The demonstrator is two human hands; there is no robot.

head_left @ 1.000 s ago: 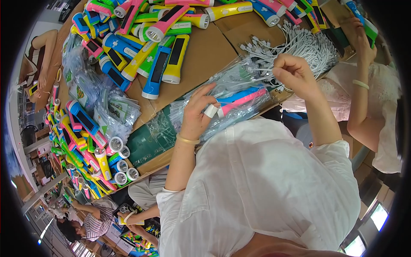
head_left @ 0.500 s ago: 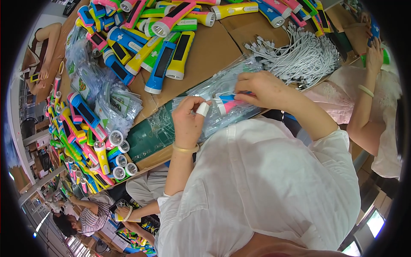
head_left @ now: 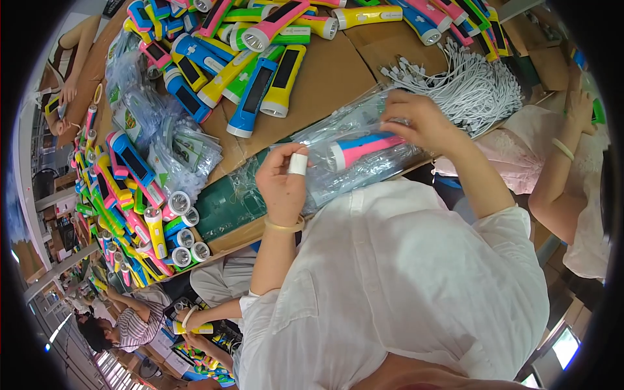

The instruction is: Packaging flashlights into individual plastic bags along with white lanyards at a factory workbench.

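Observation:
A pink and blue flashlight (head_left: 367, 151) lies in what looks like a clear plastic bag (head_left: 318, 156), its lamp end toward my left hand. My left hand (head_left: 283, 184) is closed at the lamp end of the bag, with a white wrap around one fingertip. At the flashlight's tail end my right hand (head_left: 422, 123) has its fingers pinched together, apparently on the bag's edge; the exact grip is partly hidden. More flat clear bags (head_left: 325, 192) lie underneath, along the table's near edge.
Colourful flashlights (head_left: 260, 78) cover the far side, with another heap (head_left: 130, 195) at left. Packed clear bags (head_left: 172, 140) lie between them. A bundle of white cables (head_left: 478, 88) sits at far right. Co-workers' arms (head_left: 552, 175) appear right and left.
My right hand has moved up and right off the flashlight, uncovering its body. My left hand has shifted slightly left and stays closed.

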